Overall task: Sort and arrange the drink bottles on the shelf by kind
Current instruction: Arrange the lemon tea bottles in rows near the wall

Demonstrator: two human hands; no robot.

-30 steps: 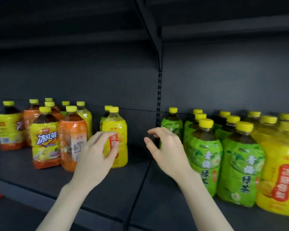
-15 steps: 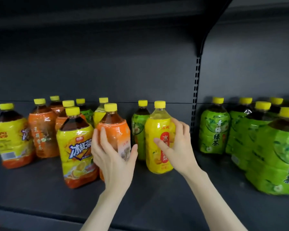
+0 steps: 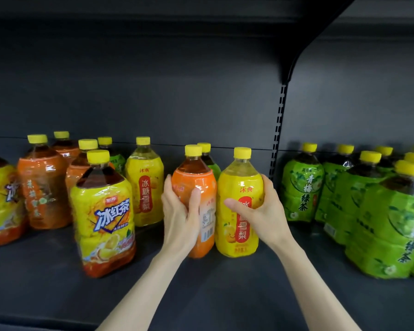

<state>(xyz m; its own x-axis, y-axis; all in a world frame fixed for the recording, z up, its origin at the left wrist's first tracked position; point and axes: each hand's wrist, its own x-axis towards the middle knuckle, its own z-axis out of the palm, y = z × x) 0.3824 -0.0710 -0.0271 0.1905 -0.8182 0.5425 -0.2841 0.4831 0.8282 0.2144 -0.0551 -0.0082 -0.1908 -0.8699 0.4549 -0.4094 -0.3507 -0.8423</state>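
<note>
My left hand [image 3: 181, 216] grips an orange-labelled bottle [image 3: 196, 180] standing on the dark shelf [image 3: 213, 290]. Right beside it, my right hand [image 3: 263, 211] grips a yellow pear-drink bottle [image 3: 237, 187], fingers round its right side and thumb across the label. A green tea bottle [image 3: 210, 161] stands just behind these two. Left of them stand another yellow pear bottle [image 3: 145, 182], an iced black tea bottle [image 3: 103, 211] in front, and several orange bottles [image 3: 43, 185] with a green one among them. A block of green tea bottles [image 3: 301, 185] fills the right bay.
A slotted upright post [image 3: 276, 137] and a bracket [image 3: 294, 60] split the shelf into two bays. Another shelf [image 3: 153, 10] hangs overhead. Bare shelf floor lies in front of the held bottles, up to the front edge.
My hands went from reaching open toward the shelf to gripping the orange and the yellow bottle. The view shifted left and closer. The orange bottle now stands close against the yellow one.
</note>
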